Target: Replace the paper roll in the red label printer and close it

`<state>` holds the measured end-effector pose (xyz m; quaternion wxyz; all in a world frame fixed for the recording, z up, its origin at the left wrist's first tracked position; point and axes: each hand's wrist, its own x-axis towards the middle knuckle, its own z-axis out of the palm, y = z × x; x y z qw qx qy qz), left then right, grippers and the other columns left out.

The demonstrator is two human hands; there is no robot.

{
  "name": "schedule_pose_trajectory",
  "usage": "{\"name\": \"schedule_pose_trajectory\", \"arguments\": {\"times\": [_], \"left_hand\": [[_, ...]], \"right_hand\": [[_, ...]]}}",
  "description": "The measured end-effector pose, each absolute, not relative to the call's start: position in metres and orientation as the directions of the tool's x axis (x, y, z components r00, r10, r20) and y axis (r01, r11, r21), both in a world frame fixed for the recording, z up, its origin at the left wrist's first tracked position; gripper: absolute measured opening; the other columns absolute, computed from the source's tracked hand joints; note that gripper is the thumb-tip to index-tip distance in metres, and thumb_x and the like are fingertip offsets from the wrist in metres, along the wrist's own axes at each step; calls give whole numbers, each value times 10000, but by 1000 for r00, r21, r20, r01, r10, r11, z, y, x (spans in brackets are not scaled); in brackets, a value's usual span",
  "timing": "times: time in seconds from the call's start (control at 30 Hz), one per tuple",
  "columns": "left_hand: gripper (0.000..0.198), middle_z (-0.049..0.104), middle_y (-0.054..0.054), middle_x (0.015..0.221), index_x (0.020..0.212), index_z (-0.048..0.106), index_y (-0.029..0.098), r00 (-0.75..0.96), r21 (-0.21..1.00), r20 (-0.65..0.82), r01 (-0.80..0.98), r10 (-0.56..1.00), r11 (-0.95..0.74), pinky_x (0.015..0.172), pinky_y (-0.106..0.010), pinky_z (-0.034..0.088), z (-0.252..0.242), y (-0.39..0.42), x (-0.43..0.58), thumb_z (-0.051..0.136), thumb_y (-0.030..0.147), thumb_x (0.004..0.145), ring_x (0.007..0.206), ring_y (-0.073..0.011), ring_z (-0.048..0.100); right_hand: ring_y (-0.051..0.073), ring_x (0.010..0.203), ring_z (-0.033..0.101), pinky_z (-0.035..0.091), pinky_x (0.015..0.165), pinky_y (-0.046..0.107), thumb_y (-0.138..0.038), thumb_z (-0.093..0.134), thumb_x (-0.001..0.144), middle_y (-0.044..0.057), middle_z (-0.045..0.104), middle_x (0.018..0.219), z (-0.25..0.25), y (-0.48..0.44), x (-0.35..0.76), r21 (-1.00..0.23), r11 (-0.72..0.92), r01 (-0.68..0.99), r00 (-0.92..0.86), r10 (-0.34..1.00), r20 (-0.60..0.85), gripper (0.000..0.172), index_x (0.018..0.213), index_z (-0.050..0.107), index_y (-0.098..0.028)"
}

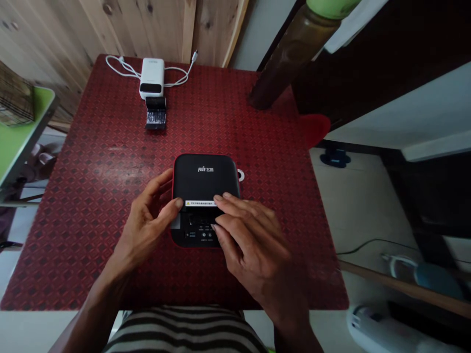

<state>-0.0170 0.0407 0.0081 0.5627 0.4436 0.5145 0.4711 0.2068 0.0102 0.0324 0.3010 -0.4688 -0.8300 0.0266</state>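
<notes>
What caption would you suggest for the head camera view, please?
Left hand and right hand touch a black Feie device on a red patterned table, a white corded unit behind.

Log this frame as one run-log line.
left hand: thumb on black device | right hand: fingers on its label | nearby: white box, red table

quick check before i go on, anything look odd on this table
Yes: the dark strip in front of the small white device looks odd. It's mostly black with ragged white streaks, like a smeared print. The black Feie device under your left hand and right hand shows nothing odd.
</notes>
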Motion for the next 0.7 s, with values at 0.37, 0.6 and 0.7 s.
{"name": "schedule_pose_trajectory", "arguments": {"times": [0.37,0.6,0.7], "left_hand": [[574,736,-102,1661,1507,764,279,21,984,-171,-41,985,172,1308,-531,568,6,40,-19,940,415,978,1548,-358,692],[570,726,-76,1679,1578,756,345,9,968,-242,-61,970,242,1338,-557,539,1,19,-25,853,544,1053,1598,-380,653],[592,726,-43,1678,1603,740,398,38,965,-246,-86,969,248,1314,-532,562,2,11,-27,886,488,1037,1593,-367,654]], "right_hand": [[264,1295,869,697,1145,451,-104,695,1129,101,911,1331,37,10,206,-378,538,754,-370,822,433,120,1164,713,-218],[302,1319,838,733,1089,517,-151,775,1092,141,862,1399,19,-13,220,-539,420,730,-118,854,506,483,1554,666,-243],[333,1304,831,739,1059,535,-364,824,1088,158,827,1452,1,-28,225,-631,316,708,-5,896,444,599,1639,618,-251]]}}
